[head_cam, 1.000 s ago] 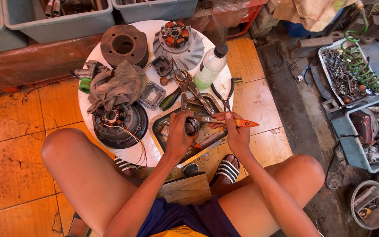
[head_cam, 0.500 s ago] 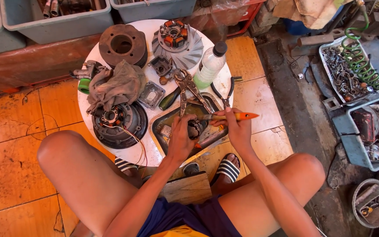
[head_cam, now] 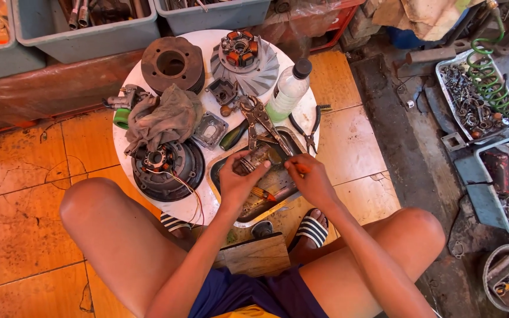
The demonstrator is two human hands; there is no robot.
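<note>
I sit on a low wooden stool (head_cam: 257, 254) at a round white table (head_cam: 204, 206). My left hand (head_cam: 238, 182) and my right hand (head_cam: 308, 181) meet over a dirty metal tray (head_cam: 248, 211). Both pinch a small grey metal part (head_cam: 261, 155) just above it. My left fingers wrap its near end and my right fingertips close on its right end. An orange-handled brush (head_cam: 264, 195) lies in the tray just below my left hand.
On the table are a grey rag (head_cam: 163, 118), a dark wired flywheel (head_cam: 169, 169), a brown cylinder (head_cam: 172, 62), a finned pulley (head_cam: 245, 59), a plastic bottle (head_cam: 287, 91), locking pliers (head_cam: 260, 121) and pliers (head_cam: 310, 126). Grey bins (head_cam: 83, 32) stand behind; parts trays (head_cam: 472, 100) and a green coiled hose (head_cam: 493, 88) lie right.
The orange-handled tool that stuck out to the right of my right hand is no longer there; an orange-handled brush now lies in the tray. Both hands have closed in on the small part.
</note>
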